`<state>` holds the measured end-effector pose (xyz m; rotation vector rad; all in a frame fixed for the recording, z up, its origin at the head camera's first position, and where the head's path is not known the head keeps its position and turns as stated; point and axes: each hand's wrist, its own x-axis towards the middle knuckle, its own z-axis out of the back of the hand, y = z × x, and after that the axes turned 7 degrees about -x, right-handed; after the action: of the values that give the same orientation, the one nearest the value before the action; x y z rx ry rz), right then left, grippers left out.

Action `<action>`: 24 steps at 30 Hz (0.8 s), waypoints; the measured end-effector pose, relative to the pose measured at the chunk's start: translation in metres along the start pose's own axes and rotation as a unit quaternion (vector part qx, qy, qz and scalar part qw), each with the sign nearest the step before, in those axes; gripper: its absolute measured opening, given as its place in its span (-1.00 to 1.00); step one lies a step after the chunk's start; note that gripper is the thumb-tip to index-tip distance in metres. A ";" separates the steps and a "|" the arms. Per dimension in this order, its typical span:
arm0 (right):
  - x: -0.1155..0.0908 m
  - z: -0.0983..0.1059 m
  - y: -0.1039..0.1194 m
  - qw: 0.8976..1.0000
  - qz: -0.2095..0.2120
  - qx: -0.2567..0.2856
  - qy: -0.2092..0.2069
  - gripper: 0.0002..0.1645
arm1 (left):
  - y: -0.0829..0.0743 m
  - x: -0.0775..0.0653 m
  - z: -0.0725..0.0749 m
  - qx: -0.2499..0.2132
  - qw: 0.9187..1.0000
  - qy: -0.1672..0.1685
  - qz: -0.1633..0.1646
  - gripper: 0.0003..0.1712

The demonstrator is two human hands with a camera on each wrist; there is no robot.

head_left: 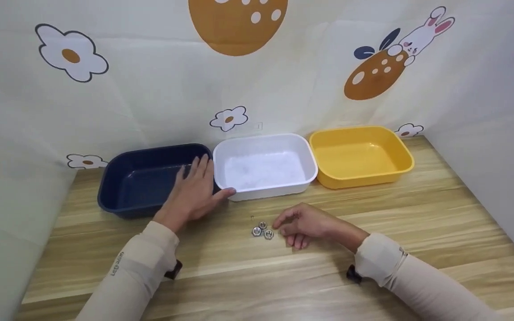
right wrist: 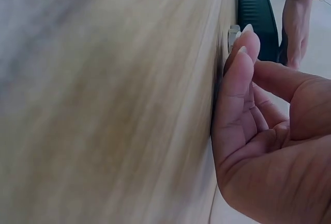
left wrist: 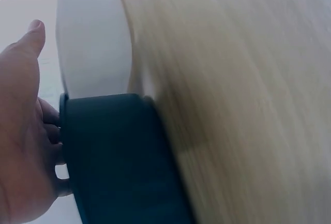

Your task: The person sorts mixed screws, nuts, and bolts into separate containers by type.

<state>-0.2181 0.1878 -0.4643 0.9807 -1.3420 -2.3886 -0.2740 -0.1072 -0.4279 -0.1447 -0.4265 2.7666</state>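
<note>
Just below the frame's centre, the right hand (head_left: pixel 306 224), fingers loosely bent and apparently gripping nothing, is beside three metal nuts (head_left: pixel 257 232) on the wooden table (head_left: pixel 328 285); they look hard, light and perhaps slick, best pinched across opposite flats. Farther, left of centre, the left hand (head_left: pixel 193 189) is unclenched, fingers straight, at the right end of the dark blue bin (head_left: pixel 145 187), whose rim seems stiff enough to hold.

Left hand (head_left: pixel 194 191) spread, right hand (head_left: pixel 308 224) half-curled

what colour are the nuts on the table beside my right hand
The nuts are silvery, clearest in the head view.
</note>
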 end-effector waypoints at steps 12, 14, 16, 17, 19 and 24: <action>0.002 -0.003 0.003 1.000 -0.014 0.009 0.002 -0.79 | -0.005 0.003 -0.003 -0.005 1.000 0.007 0.012 0.28; 0.003 -0.004 0.004 1.000 -0.013 0.004 -0.002 -0.81 | -0.006 0.004 -0.005 -0.005 1.000 0.005 0.012 0.29; 0.003 -0.006 0.004 1.000 -0.012 -0.007 -0.007 -0.82 | -0.007 0.005 -0.007 -0.004 1.000 0.006 0.014 0.29; 0.003 -0.006 0.005 1.000 -0.011 -0.014 -0.010 -0.83 | -0.007 0.005 -0.008 -0.003 1.000 0.007 0.016 0.29; 0.004 -0.007 0.005 0.999 -0.012 -0.025 -0.015 -0.84 | -0.007 0.005 -0.009 -0.002 1.000 0.005 0.017 0.29; 0.003 -0.007 0.005 0.999 -0.015 -0.035 -0.019 -0.85 | -0.009 0.007 -0.013 -0.008 1.000 0.004 0.020 0.27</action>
<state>-0.2163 0.1792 -0.4640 0.9476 -1.2553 -2.4693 -0.2761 -0.0935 -0.4375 -0.1700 -0.4479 2.8022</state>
